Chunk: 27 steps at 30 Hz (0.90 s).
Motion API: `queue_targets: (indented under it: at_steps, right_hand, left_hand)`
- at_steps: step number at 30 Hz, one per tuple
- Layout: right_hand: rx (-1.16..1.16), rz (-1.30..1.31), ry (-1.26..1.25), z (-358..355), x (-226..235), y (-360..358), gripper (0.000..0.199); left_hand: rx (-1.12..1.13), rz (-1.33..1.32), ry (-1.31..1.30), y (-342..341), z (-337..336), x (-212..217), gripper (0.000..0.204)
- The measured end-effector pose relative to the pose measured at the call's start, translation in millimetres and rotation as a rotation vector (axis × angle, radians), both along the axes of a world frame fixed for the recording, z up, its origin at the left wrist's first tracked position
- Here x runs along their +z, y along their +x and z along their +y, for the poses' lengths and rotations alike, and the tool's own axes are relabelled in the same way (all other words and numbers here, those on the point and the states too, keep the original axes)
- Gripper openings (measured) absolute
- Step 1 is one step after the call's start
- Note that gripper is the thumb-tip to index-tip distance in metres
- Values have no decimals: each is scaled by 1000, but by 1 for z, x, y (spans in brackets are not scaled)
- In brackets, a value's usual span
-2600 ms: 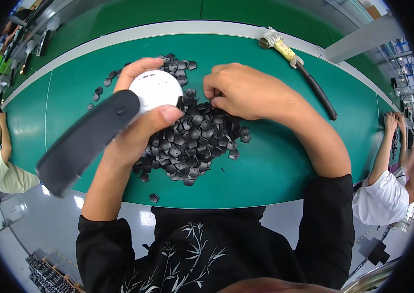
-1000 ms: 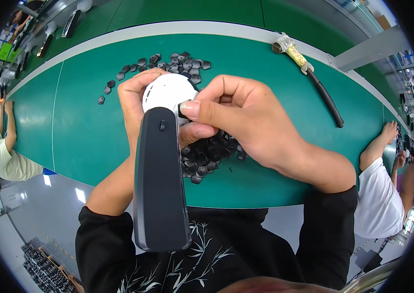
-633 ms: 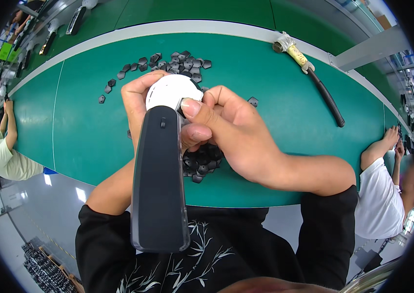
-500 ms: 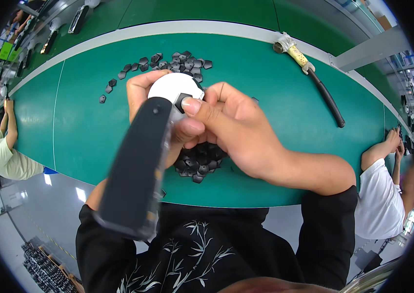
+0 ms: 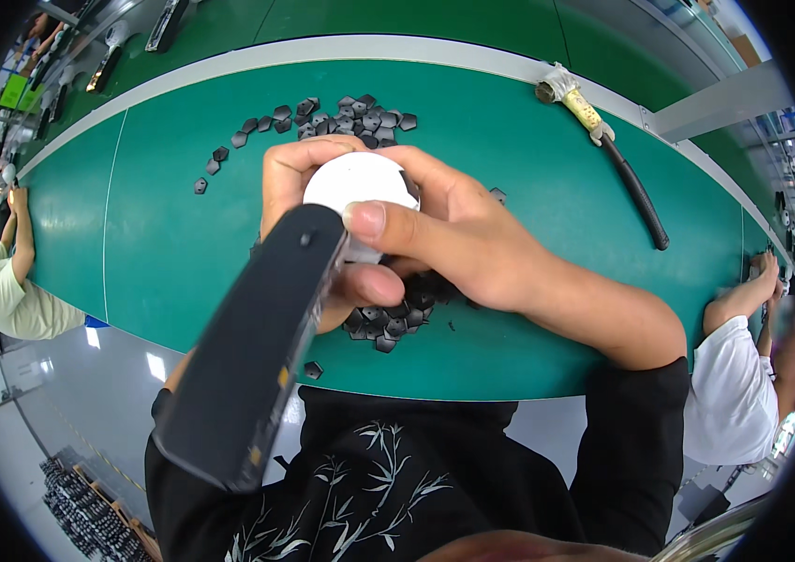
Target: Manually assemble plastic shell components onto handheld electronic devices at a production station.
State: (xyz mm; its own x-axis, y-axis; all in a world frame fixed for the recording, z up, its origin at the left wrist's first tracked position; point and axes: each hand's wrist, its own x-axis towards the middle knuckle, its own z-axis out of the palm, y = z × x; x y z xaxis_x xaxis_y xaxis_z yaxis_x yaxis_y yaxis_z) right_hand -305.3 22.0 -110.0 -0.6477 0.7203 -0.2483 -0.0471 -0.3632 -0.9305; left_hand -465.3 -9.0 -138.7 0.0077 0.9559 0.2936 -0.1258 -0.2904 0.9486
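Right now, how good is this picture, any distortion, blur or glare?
Head view: fisheye bends the green belt's white edge into an arc, with black corners; the dark handle looms large, slightly soft; the small black parts are sharp; window glare shines on the grey floor.

Both hands meet mid-frame: left hand [image 5: 308, 201] curled in a grip, right hand [image 5: 458, 239] pinching with thumb extended.

We see the green table [image 5: 557, 309] evenly and brightly lit from overhead, with only soft, faint shadows beneath the hands. Window glare pools on the grey floor [image 5: 97, 375] at lower left. Fisheye distortion bows the table's edges, a black vignette rings the frame, and the periphery blurs.
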Motion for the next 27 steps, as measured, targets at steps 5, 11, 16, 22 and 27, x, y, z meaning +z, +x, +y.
queue_targets:
  at_steps: [5,11,16,22,27]
  right_hand:
    - [22,253,137,-14,-6,0,53]
    - [-75,367,308,-33,-10,0,55]
    - [-161,292,207,-30,-9,0,57]
    - [106,173,-321,-1,12,8,53]
    - [267,197,-140,11,11,16,48]
  left_hand:
    - [25,226,433,-8,8,-8,107]
    - [-23,312,648,-4,6,0,97]
    - [-23,199,429,5,5,-12,100]
    - [-285,98,374,-13,24,-17,104]
    - [-470,56,272,-18,26,-12,100]
